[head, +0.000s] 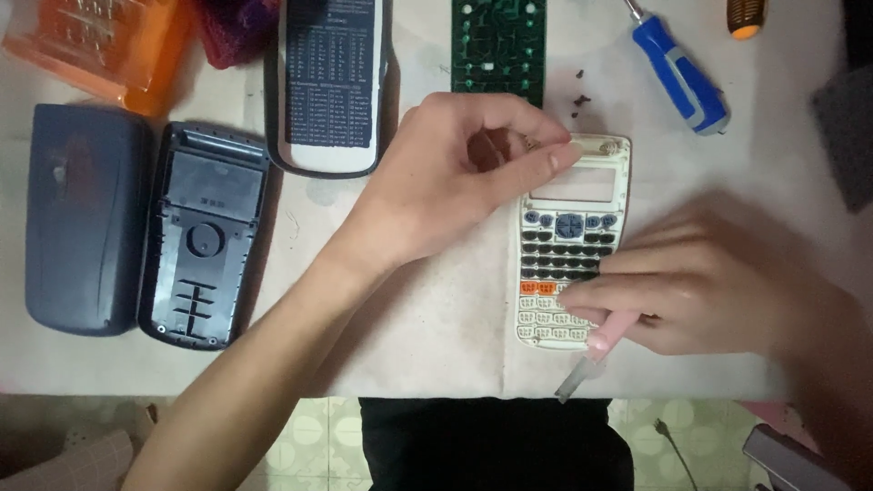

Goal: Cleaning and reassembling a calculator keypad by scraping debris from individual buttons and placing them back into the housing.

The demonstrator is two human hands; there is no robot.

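Calculator faceplate (571, 264), cream plastic, pinched at top by left hand (455, 177); right hand (718, 282) grips pink tool (605, 341).

One blank screen window, one printed label, one orange clear pack.

The calculator front panel (568, 259) shows a pale rectangular screen window (573, 185), blank, just below the left hand (455, 173) grip at the panel's top edge and above the right hand (718, 282) grip. A dark rectangular label (329, 77) with fine white print lies on a grey-rimmed cover, up and left of the left grip. An orange see-through plastic pack (95, 41) sits far left at the worktop's top corner.
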